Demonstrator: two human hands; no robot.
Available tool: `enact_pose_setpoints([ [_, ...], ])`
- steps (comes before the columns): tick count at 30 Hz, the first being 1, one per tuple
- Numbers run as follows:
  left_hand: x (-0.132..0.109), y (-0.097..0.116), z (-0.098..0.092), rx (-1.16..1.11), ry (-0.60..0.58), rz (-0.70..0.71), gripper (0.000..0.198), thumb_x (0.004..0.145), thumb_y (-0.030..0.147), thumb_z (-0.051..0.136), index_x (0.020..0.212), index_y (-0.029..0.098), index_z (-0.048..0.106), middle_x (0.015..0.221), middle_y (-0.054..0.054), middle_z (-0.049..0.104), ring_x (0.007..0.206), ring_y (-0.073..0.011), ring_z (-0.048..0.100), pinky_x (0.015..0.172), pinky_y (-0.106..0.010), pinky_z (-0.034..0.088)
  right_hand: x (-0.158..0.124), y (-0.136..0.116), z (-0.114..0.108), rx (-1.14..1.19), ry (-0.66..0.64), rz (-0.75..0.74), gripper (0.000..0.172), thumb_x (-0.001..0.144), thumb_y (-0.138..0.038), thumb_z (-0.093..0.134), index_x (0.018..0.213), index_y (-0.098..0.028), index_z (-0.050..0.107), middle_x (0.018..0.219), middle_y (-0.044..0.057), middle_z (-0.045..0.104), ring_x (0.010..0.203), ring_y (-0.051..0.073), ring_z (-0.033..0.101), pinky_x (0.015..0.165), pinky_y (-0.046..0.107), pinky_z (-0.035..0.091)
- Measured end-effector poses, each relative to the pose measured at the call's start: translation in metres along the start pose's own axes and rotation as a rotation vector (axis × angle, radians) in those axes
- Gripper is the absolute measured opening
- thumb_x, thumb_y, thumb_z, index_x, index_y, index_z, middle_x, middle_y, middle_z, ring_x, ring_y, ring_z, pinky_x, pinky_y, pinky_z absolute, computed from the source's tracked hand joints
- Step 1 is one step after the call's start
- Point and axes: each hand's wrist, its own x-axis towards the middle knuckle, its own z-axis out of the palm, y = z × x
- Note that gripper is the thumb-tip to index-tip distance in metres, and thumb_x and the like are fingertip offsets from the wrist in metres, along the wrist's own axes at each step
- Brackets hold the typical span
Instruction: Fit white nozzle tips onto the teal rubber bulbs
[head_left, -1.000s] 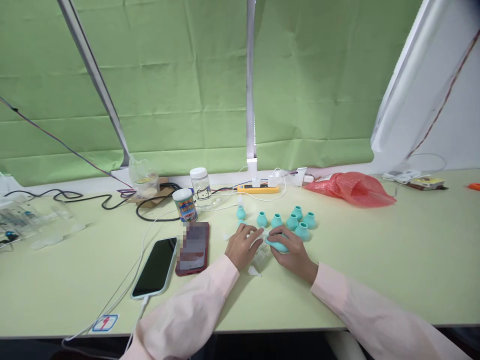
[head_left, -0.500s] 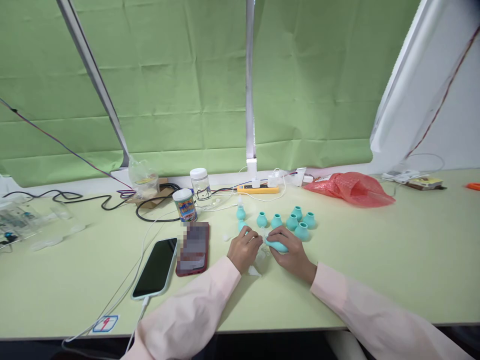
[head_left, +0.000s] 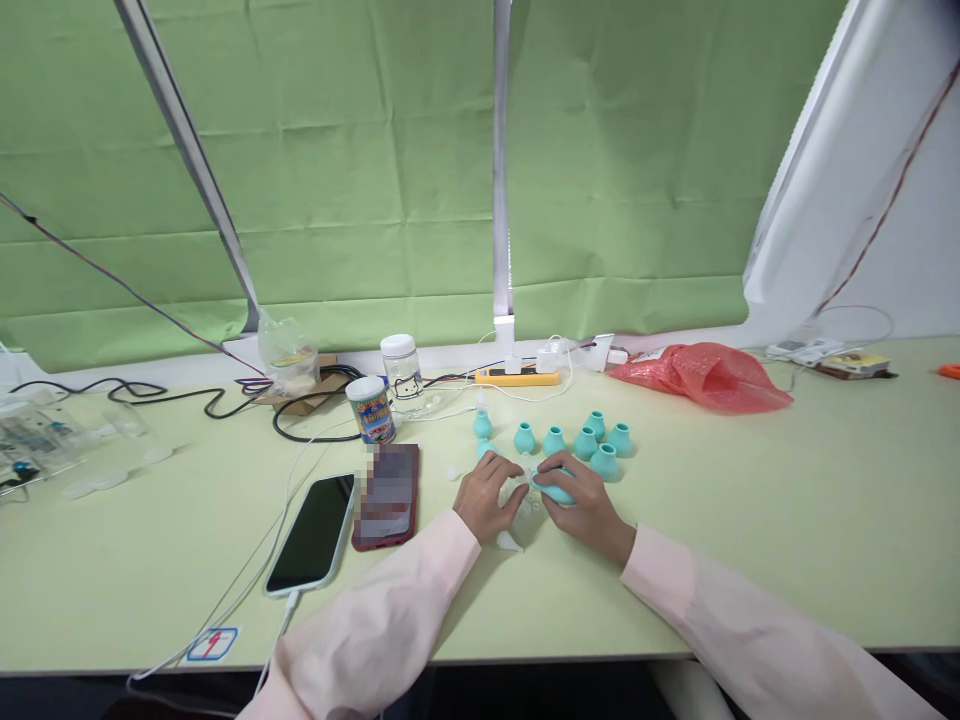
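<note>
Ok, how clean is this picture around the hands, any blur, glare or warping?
Head view: soft even light, faint shadows under the sleeves; left hand and right hand sharp, the right closed on a teal bulb; clear bits between them too pale to make out; a pixelated patch hides the red phone; the white posts lean outward, lens warping.

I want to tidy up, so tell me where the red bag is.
In the head view, the red bag lies at the back of the table, right of the power strip and behind the teal bulbs.
</note>
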Motion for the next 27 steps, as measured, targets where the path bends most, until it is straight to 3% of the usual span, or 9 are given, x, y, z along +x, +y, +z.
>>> enact_pose_setpoints([
  [3, -0.002, -0.001, 0.003, -0.011, 0.040, -0.028, 0.019, 0.076, 0.023, 0.043, 0.092, 0.017, 0.051, 0.075, -0.005, 0.054, 0.074, -0.0145, 0.046, 0.059, -0.027, 0.043, -0.001, 0.000, 0.000, -0.012, -0.007, 0.002, 0.026, 0.062, -0.003, 0.045, 0.079, -0.021, 0.052, 0.080, 0.004, 0.049, 0.074, 0.015, 0.051, 0.059, 0.027, 0.045],
  [12, 0.002, 0.000, 0.004, 0.033, 0.109, 0.092, 0.018, 0.078, 0.019, 0.040, 0.071, 0.016, 0.056, 0.065, -0.005, 0.054, 0.065, -0.0124, 0.044, 0.053, -0.024, 0.042, -0.001, 0.000, 0.000, -0.037, 0.004, -0.019, 0.026, 0.062, -0.003, 0.045, 0.079, -0.021, 0.052, 0.080, 0.004, 0.050, 0.073, 0.015, 0.051, 0.059, 0.027, 0.045],
  [17, 0.006, -0.007, -0.003, -0.060, -0.003, 0.111, 0.016, 0.077, 0.019, 0.042, 0.070, 0.016, 0.056, 0.063, -0.003, 0.056, 0.066, -0.0126, 0.046, 0.056, -0.025, 0.042, -0.002, 0.003, -0.002, -0.054, -0.053, -0.075, 0.027, 0.062, -0.003, 0.044, 0.080, -0.021, 0.053, 0.081, 0.004, 0.050, 0.074, 0.015, 0.051, 0.059, 0.027, 0.045],
  [21, 0.007, -0.006, -0.005, 0.029, -0.063, 0.079, 0.016, 0.078, 0.019, 0.040, 0.070, 0.016, 0.054, 0.063, -0.004, 0.056, 0.067, -0.0139, 0.044, 0.056, -0.025, 0.042, -0.002, 0.006, -0.003, -0.074, -0.091, -0.133, 0.030, 0.061, -0.002, 0.043, 0.082, -0.022, 0.053, 0.082, 0.005, 0.051, 0.075, 0.015, 0.050, 0.058, 0.026, 0.044],
  [27, 0.006, 0.003, -0.006, 0.095, -0.191, -0.070, 0.014, 0.079, 0.018, 0.034, 0.077, 0.016, 0.048, 0.067, -0.003, 0.050, 0.065, -0.0134, 0.045, 0.051, -0.022, 0.039, -0.001, 0.002, -0.004, -0.033, -0.012, -0.120, 0.028, 0.061, -0.004, 0.047, 0.081, -0.022, 0.053, 0.080, 0.004, 0.051, 0.073, 0.014, 0.051, 0.057, 0.026, 0.044],
])
